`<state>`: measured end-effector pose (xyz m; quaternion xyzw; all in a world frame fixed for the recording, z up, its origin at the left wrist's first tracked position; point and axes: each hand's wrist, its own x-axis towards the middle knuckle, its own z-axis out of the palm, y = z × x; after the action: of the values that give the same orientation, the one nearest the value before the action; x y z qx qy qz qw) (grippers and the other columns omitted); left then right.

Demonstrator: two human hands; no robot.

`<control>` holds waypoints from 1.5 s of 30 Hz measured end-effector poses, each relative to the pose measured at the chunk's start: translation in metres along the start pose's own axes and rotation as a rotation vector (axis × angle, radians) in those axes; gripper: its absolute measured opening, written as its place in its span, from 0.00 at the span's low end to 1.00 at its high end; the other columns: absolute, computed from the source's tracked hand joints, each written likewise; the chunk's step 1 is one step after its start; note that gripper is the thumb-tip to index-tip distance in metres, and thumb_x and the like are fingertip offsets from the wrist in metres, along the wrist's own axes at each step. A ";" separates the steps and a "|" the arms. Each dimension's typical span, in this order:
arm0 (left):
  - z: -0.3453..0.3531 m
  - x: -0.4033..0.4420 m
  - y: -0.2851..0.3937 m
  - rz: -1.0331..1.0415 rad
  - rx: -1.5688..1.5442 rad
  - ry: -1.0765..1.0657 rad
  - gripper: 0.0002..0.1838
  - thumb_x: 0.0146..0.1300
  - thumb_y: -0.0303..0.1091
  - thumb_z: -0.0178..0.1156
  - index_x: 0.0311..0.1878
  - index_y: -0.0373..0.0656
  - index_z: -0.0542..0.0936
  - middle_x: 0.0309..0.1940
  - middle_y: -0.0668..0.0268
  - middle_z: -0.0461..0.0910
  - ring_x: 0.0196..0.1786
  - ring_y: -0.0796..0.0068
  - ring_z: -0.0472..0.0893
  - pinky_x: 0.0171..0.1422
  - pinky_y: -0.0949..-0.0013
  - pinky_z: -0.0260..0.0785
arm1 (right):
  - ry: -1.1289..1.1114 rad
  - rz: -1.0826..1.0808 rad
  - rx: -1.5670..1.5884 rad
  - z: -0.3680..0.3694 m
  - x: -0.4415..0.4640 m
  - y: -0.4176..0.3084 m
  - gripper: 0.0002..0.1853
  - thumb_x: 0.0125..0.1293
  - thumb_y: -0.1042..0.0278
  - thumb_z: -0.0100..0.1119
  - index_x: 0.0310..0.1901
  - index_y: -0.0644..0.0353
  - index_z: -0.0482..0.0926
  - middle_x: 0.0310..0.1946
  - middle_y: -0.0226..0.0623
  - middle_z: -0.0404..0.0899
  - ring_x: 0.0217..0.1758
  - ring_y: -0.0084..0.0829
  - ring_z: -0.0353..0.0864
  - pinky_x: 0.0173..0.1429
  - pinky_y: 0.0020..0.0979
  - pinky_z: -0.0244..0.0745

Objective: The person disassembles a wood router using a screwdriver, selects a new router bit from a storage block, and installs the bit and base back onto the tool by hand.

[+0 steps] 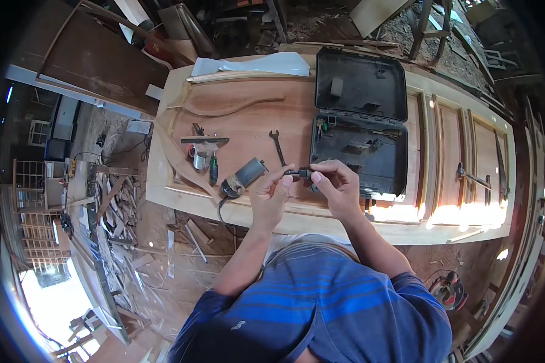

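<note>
Between my two hands is a small black cylindrical part [304, 173] with a narrower dark end toward the left. My left hand [274, 192] pinches the narrow end between thumb and fingers. The thicker end sits in the closed fingertips of my right hand [338, 184]. Just beyond my left hand lies an open-end wrench [277, 147]. To its left, a grey cylindrical power tool motor [245, 175] rests on its side with a cord trailing off the near edge. An open black tool case [360, 154] stands beyond my right hand, with small tools inside.
Everything lies on a wooden panelled door [236, 130]. At its left are a green-handled screwdriver [214, 170] and a flat metal-plated tool [204, 145]. A hammer [472, 175] lies at the right. Wood scraps [112, 212] litter the floor, and a red machine [449, 291] stands at lower right.
</note>
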<state>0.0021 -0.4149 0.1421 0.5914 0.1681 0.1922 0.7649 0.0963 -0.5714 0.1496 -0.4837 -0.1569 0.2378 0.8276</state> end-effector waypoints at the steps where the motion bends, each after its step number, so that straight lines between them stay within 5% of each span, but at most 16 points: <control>1: 0.001 -0.001 0.002 -0.015 -0.023 0.005 0.16 0.80 0.34 0.65 0.64 0.38 0.86 0.42 0.70 0.90 0.26 0.94 0.65 0.28 0.81 0.54 | -0.013 -0.034 -0.001 0.001 -0.001 0.000 0.10 0.77 0.81 0.64 0.56 0.70 0.84 0.48 0.40 0.88 0.48 0.26 0.88 0.56 0.29 0.82; 9: -0.008 -0.005 0.016 -0.092 0.002 -0.115 0.15 0.81 0.33 0.63 0.64 0.38 0.87 0.45 0.69 0.90 0.29 0.92 0.68 0.33 0.81 0.59 | -0.128 -0.286 -0.422 -0.012 0.001 -0.011 0.14 0.66 0.88 0.68 0.52 0.67 0.87 0.49 0.43 0.88 0.50 0.30 0.89 0.57 0.29 0.81; 13: -0.006 -0.006 0.026 -0.080 0.176 -0.089 0.15 0.80 0.36 0.65 0.61 0.38 0.89 0.50 0.65 0.91 0.41 0.83 0.81 0.49 0.74 0.73 | -0.188 -0.330 -0.580 -0.007 0.003 -0.025 0.13 0.68 0.86 0.68 0.53 0.67 0.87 0.47 0.41 0.89 0.48 0.29 0.89 0.56 0.29 0.82; 17: -0.007 -0.004 0.019 -0.023 0.230 -0.062 0.17 0.78 0.40 0.68 0.59 0.38 0.89 0.53 0.61 0.91 0.56 0.74 0.85 0.66 0.66 0.75 | -0.077 -0.026 -0.168 0.003 0.000 -0.009 0.11 0.73 0.82 0.66 0.55 0.68 0.85 0.45 0.38 0.89 0.46 0.26 0.89 0.54 0.29 0.83; 20: -0.017 0.000 0.021 0.012 0.331 -0.094 0.17 0.76 0.39 0.69 0.59 0.39 0.89 0.52 0.59 0.91 0.53 0.74 0.86 0.64 0.67 0.76 | -0.049 0.121 -0.082 0.000 0.003 0.003 0.10 0.77 0.79 0.64 0.55 0.68 0.84 0.44 0.36 0.88 0.47 0.25 0.89 0.54 0.27 0.82; 23: -0.050 0.022 0.015 -0.025 0.603 -0.066 0.26 0.71 0.46 0.73 0.64 0.37 0.85 0.53 0.58 0.90 0.56 0.65 0.87 0.69 0.60 0.74 | 0.001 0.159 -0.154 -0.012 0.022 0.027 0.09 0.78 0.76 0.62 0.54 0.68 0.85 0.42 0.36 0.88 0.47 0.25 0.88 0.54 0.28 0.82; 26: -0.130 0.051 -0.062 0.218 1.401 0.041 0.42 0.62 0.57 0.77 0.71 0.37 0.78 0.55 0.55 0.88 0.60 0.53 0.85 0.75 0.50 0.69 | -0.026 0.208 -0.208 -0.038 0.049 0.089 0.08 0.77 0.76 0.64 0.53 0.68 0.86 0.42 0.35 0.87 0.45 0.24 0.87 0.53 0.28 0.82; 29: -0.165 0.062 -0.107 0.061 1.614 -0.007 0.52 0.53 0.68 0.77 0.71 0.39 0.76 0.58 0.54 0.86 0.64 0.48 0.83 0.78 0.45 0.64 | 0.000 0.333 -0.282 -0.035 0.078 0.141 0.07 0.75 0.77 0.64 0.51 0.69 0.87 0.40 0.36 0.89 0.42 0.24 0.87 0.48 0.28 0.82; 35: -0.150 0.077 -0.098 -0.255 1.655 -0.075 0.49 0.51 0.73 0.75 0.62 0.39 0.80 0.54 0.50 0.87 0.61 0.50 0.85 0.71 0.49 0.71 | -0.027 0.524 -0.362 -0.032 0.119 0.239 0.07 0.70 0.77 0.66 0.47 0.69 0.89 0.35 0.38 0.89 0.35 0.25 0.88 0.39 0.28 0.82; 45: -0.159 0.083 -0.109 -0.269 1.644 -0.048 0.47 0.49 0.74 0.76 0.61 0.44 0.80 0.52 0.57 0.87 0.61 0.56 0.85 0.71 0.54 0.71 | -0.036 0.646 -0.471 -0.024 0.141 0.282 0.06 0.70 0.76 0.67 0.45 0.64 0.90 0.35 0.33 0.90 0.32 0.23 0.84 0.36 0.28 0.79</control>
<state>0.0075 -0.2652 -0.0049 0.9401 0.3077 -0.0975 0.1093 0.1575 -0.3934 -0.1046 -0.6803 -0.0616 0.4517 0.5739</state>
